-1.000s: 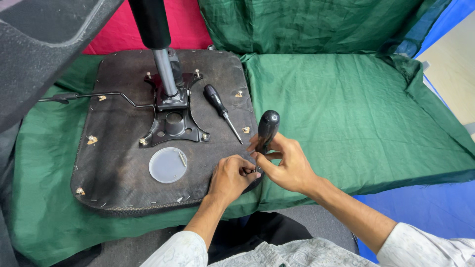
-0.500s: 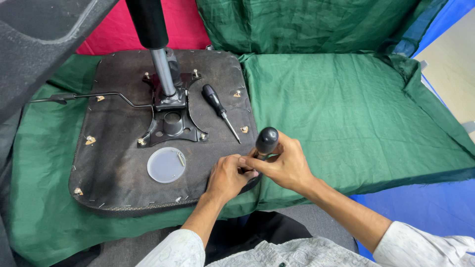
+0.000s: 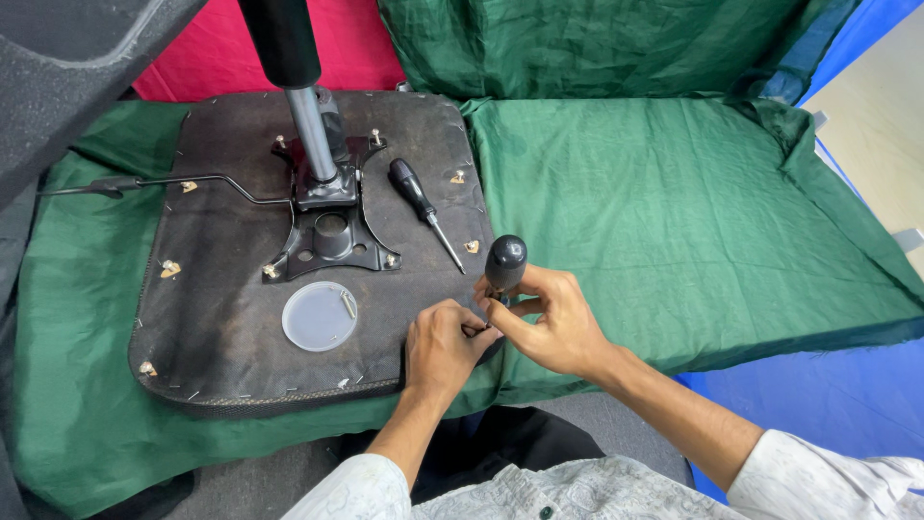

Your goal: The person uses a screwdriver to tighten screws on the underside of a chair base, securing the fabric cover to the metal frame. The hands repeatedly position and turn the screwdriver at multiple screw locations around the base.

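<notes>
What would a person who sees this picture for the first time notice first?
Near the middle, the right hand grips a black-handled screwdriver upright at the front right edge of an upturned chair seat base, with the left hand at its tip. A second screwdriver and a round clear lid lie on that base.

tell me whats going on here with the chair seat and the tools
A person works at the near right corner of an upturned chair seat lying on green cloth. The right hand holds a black-handled screwdriver upright, tip down at the seat's edge, while the left hand pinches something small at the tip. A second screwdriver lies on the seat beside the metal bracket, and a round clear lid holds a screw.
</notes>
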